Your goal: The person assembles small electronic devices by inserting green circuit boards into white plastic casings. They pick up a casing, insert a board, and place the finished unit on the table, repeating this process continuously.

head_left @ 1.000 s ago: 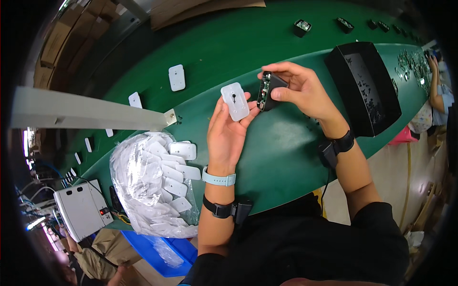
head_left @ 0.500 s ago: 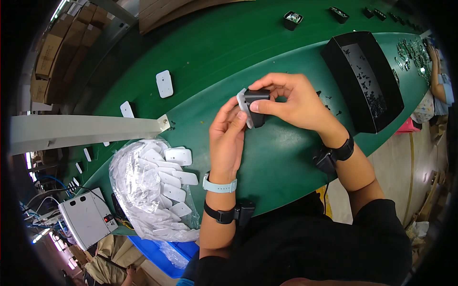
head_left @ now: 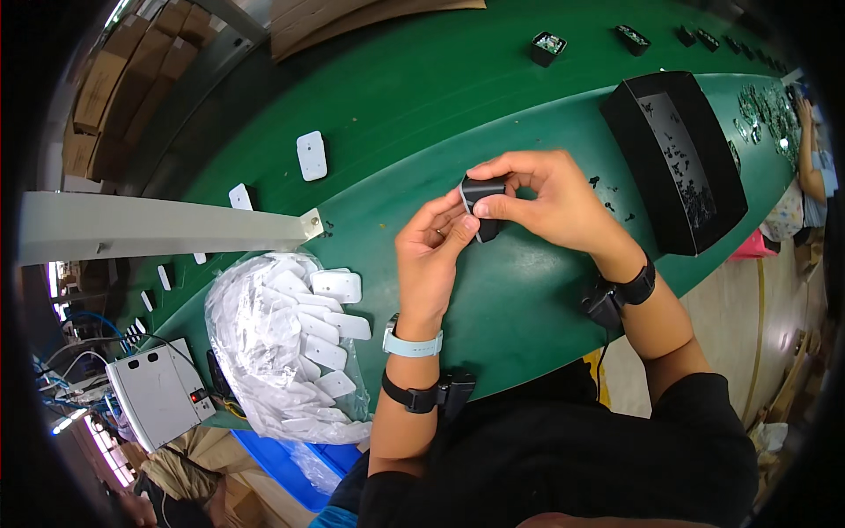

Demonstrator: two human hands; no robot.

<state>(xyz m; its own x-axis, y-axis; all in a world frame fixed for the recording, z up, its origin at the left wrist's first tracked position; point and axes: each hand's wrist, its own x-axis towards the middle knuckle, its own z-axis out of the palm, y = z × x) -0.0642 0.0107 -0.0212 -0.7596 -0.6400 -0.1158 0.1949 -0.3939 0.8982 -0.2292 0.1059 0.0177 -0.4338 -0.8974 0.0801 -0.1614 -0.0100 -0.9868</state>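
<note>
Over the green worktop I hold a small black plastic housing between both hands. A pale cover plate lies against its left side, mostly behind my fingers. My left hand grips the cover side, thumb and fingertips closed on it. My right hand pinches the housing from the right, with thumb in front and index finger over the top. To the left of my left forearm, a clear plastic bag spills many white cover plates.
A deep black tray at the right holds small black parts; several lie loose beside it. Black housings with circuit boards and white-covered pieces sit on the far green belt. A metal post juts in from the left. A co-worker's arm shows far right.
The cover and housing have turned in my hands, and less of the pale plate shows. My left fingers sit closer to my right hand. The whole view has shifted slightly.
</note>
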